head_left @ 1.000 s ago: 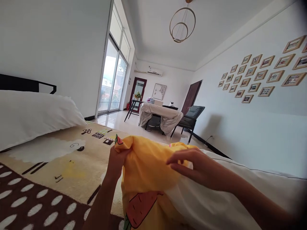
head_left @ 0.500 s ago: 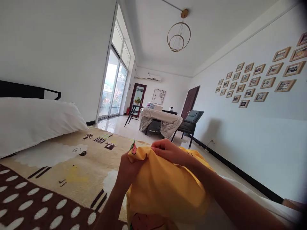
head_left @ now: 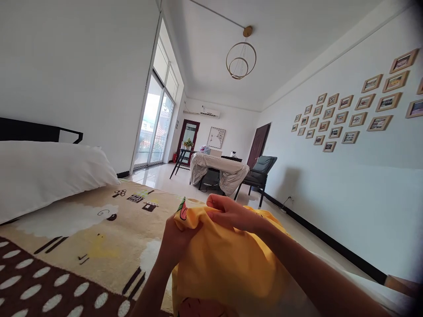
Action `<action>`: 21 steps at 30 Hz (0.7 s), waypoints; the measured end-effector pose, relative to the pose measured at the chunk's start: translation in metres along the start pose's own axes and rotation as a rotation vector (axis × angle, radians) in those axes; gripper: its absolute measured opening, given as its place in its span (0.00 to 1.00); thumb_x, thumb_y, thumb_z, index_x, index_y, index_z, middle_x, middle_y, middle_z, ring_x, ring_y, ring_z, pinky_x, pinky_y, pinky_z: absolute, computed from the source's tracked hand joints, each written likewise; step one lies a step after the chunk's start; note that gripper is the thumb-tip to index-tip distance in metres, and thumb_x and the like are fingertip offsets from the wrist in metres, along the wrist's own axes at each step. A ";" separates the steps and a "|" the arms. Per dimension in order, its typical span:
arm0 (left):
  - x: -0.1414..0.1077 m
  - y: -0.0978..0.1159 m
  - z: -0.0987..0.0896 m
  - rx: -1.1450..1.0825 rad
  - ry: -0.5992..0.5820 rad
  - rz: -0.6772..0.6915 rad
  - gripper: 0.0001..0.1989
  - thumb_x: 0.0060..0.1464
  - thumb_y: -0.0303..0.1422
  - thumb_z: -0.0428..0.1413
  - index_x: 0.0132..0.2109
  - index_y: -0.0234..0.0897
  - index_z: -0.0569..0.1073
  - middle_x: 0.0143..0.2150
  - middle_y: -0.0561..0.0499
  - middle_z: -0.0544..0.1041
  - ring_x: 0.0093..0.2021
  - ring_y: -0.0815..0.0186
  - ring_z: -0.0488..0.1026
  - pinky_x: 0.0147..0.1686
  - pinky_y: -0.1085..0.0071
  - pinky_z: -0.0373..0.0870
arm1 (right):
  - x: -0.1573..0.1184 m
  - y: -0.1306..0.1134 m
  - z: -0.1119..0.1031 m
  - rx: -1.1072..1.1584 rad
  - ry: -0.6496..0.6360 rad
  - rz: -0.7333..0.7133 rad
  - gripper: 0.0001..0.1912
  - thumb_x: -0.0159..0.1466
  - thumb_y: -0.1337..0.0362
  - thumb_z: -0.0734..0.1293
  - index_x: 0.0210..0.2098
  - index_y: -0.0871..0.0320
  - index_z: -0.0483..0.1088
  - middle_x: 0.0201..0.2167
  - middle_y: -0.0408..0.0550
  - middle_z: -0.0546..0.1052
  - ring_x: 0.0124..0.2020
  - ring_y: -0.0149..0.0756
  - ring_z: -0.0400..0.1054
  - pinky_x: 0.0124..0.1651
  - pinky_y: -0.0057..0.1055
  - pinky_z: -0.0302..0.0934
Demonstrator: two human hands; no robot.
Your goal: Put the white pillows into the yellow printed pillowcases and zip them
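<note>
A bunched yellow cloth with a watermelon print fills the lower middle of the view; its kind as a garment or cover cannot be made out. My left hand is closed on its near left edge, where a green and pink watermelon corner sticks up. Close by on the right, my right hand pinches the upper edge of the same cloth, fingers curled. The cloth hangs in folds below both hands, and its lower part runs out of view. Beneath it spreads a beige blanket with sheep and chick prints and a brown, white-spotted border.
A white pillow lies at the left by a black headboard. Beyond the bed stand a covered table, a dark chair and a small plant stand. White fabric lies at the lower right.
The view has tilted up slightly and turned a little to the right. Both hands keep hold of the yellow cloth, with the right hand's fingers shifted slightly along its edge.
</note>
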State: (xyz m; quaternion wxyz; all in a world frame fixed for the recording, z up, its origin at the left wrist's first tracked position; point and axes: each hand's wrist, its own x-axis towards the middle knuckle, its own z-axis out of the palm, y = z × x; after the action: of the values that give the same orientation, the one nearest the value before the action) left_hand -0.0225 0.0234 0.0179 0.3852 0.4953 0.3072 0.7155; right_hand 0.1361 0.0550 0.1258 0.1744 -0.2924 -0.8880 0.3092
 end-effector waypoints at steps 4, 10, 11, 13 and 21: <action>0.001 -0.005 0.001 0.011 0.054 0.063 0.14 0.34 0.32 0.67 0.28 0.33 0.71 0.24 0.53 0.73 0.27 0.68 0.68 0.26 0.76 0.66 | 0.002 -0.002 -0.004 0.032 -0.115 0.001 0.18 0.55 0.55 0.69 0.39 0.60 0.66 0.26 0.38 0.66 0.25 0.25 0.57 0.26 0.22 0.52; 0.005 -0.009 -0.008 -0.191 -0.187 -0.166 0.18 0.39 0.41 0.64 0.35 0.31 0.76 0.29 0.46 0.77 0.32 0.58 0.74 0.31 0.69 0.69 | 0.004 0.010 -0.004 -0.517 0.434 -0.104 0.06 0.59 0.67 0.61 0.28 0.59 0.68 0.26 0.44 0.71 0.29 0.31 0.62 0.32 0.26 0.52; 0.007 -0.009 -0.010 -0.282 -0.239 -0.205 0.18 0.39 0.42 0.63 0.35 0.32 0.76 0.29 0.46 0.78 0.33 0.57 0.75 0.31 0.67 0.70 | 0.004 0.013 -0.003 -0.580 0.518 -0.127 0.06 0.59 0.68 0.60 0.29 0.58 0.68 0.28 0.45 0.72 0.30 0.32 0.63 0.33 0.27 0.52; 0.012 -0.012 -0.015 -0.430 -0.275 -0.262 0.19 0.40 0.45 0.60 0.33 0.32 0.77 0.30 0.44 0.78 0.34 0.55 0.75 0.33 0.65 0.71 | 0.005 0.019 -0.002 -0.616 0.627 -0.151 0.05 0.60 0.67 0.59 0.30 0.57 0.66 0.28 0.45 0.73 0.29 0.32 0.63 0.32 0.26 0.52; 0.009 -0.033 -0.006 -0.223 -0.048 -0.125 0.15 0.39 0.42 0.65 0.30 0.35 0.73 0.23 0.51 0.73 0.26 0.65 0.70 0.26 0.71 0.67 | 0.010 0.026 0.008 -0.567 0.677 -0.184 0.15 0.62 0.60 0.58 0.21 0.55 0.50 0.19 0.39 0.61 0.22 0.29 0.52 0.27 0.26 0.44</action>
State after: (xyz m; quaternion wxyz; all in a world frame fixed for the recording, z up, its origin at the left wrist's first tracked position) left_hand -0.0221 0.0479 -0.0073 0.4888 0.4462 0.2469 0.7078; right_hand 0.1352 0.0745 0.1038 0.3948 -0.3331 -0.8529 -0.0763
